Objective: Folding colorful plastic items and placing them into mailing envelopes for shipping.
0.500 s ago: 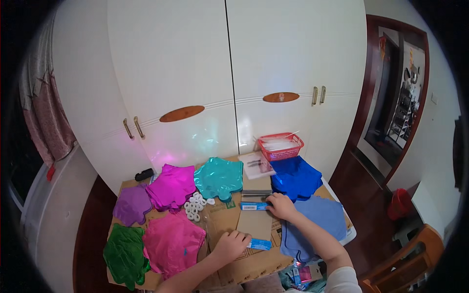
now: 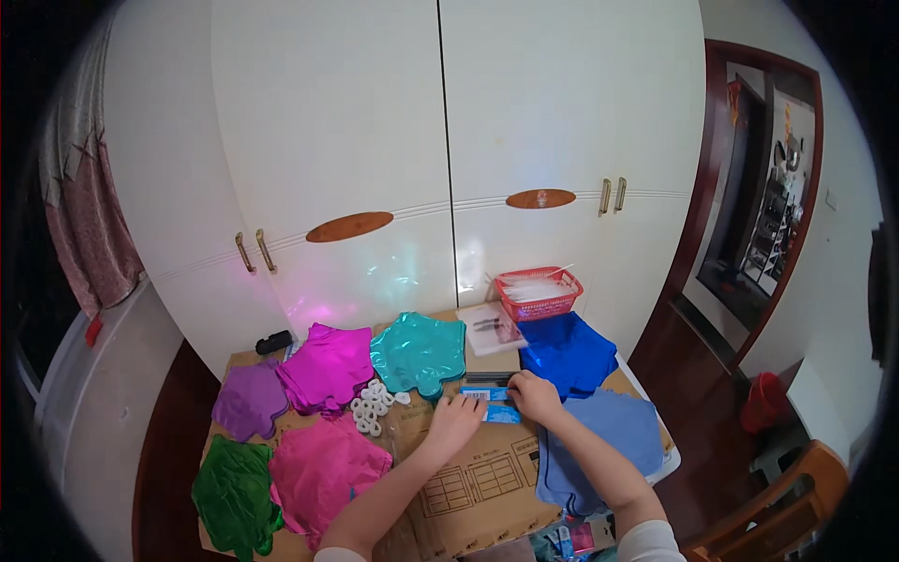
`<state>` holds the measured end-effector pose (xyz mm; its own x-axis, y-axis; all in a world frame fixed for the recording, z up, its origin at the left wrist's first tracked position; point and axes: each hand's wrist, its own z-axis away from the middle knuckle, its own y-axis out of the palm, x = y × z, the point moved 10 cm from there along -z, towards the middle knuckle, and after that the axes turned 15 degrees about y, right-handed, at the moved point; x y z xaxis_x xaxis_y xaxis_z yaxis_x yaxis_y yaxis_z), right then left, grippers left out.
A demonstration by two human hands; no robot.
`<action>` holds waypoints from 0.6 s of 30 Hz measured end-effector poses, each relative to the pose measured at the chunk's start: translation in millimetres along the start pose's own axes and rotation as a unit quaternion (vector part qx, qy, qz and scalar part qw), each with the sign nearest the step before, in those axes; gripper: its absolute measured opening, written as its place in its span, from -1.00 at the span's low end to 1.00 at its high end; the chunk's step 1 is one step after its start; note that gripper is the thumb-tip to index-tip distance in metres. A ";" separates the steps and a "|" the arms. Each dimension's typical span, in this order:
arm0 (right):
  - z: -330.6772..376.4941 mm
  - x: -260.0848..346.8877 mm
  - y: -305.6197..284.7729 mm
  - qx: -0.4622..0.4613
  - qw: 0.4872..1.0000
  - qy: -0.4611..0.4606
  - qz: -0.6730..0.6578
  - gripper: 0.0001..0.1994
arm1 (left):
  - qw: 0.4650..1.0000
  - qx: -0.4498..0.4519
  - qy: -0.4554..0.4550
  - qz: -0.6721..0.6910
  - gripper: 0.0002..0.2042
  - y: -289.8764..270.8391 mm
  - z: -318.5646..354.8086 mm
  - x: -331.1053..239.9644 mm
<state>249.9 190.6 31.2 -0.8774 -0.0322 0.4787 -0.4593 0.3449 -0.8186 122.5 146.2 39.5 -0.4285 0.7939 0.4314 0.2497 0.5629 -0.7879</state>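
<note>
On the cardboard-covered table [image 2: 473, 525], a thin blue-and-white strip [image 2: 476, 394] with a barcode lies crosswise in front of some dark flat strips [image 2: 487, 378]. A second blue strip [image 2: 503, 414] lies just nearer. My left hand [image 2: 457, 419] has its fingers bent over the left end of the nearer strip, gripping it. At the right end of the barcoded strip, my right hand [image 2: 536, 397] pinches with curled fingers. Both hands hide the strip ends. Small white rings [image 2: 373, 409] lie in a heap left of my left hand.
Stacks of shiny foil shapes surround the work: teal [image 2: 420, 351], magenta [image 2: 330, 365], purple [image 2: 249, 400], pink [image 2: 328, 478], green [image 2: 236, 492], dark blue [image 2: 567, 351], pale blue [image 2: 609, 436]. A red basket [image 2: 538, 304] of white sticks stands behind, by a clear packet [image 2: 489, 328].
My left hand has moved away from me and slightly right, bringing the nearer blue strip up close to the barcoded one. My right hand stays near its place.
</note>
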 end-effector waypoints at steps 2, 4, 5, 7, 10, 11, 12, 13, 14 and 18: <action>-2.3 -5.9 4.1 -0.003 1.000 0.004 0.003 -0.87 | 1.000 -0.005 -0.002 -0.004 -0.78 -0.4 -11.3 8.7; -2.5 -6.7 0.8 -0.017 0.999 0.023 -0.023 -0.87 | 1.000 -0.005 -0.020 0.015 -0.75 8.0 -15.2 16.6; -2.3 -5.8 -2.4 -0.025 0.999 0.031 -0.035 -0.87 | 0.999 -0.005 -0.030 0.024 -0.73 9.6 -15.7 20.5; 6.9 6.5 -11.1 -0.022 0.999 0.001 -0.042 -0.87 | 0.998 -0.029 -0.049 0.039 -0.71 -2.6 -14.5 24.0; 24.1 26.2 -9.0 0.011 0.997 -0.072 0.031 -0.84 | 0.997 -0.009 -0.071 0.035 -0.64 3.5 6.0 25.8; 30.1 33.1 -4.2 0.027 0.992 -0.102 0.069 -0.82 | 0.996 0.007 -0.078 0.029 -0.60 6.7 17.5 27.4; 38.2 36.8 -7.6 0.000 0.988 -0.128 0.082 -0.79 | 0.994 0.024 -0.088 0.057 -0.61 7.0 25.1 25.3; 48.1 40.9 -10.1 -0.028 0.983 -0.156 0.096 -0.76 | 0.991 0.041 -0.097 0.084 -0.62 -0.9 32.6 21.8; 57.7 45.0 -10.9 -0.056 0.975 -0.184 0.108 -0.73 | 0.987 0.058 -0.106 0.110 -0.63 -8.7 41.4 18.5; 74.8 51.5 2.7 -0.103 0.949 -0.206 0.215 -0.65 | 0.974 0.100 -0.130 0.155 -0.62 -44.2 92.6 2.2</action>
<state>193.1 119.7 29.9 -0.9769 -0.1962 -0.0842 -0.0476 0.5846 -0.8099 30.1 101.8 34.6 -0.5713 0.8190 0.0539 0.2392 0.2290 -0.9436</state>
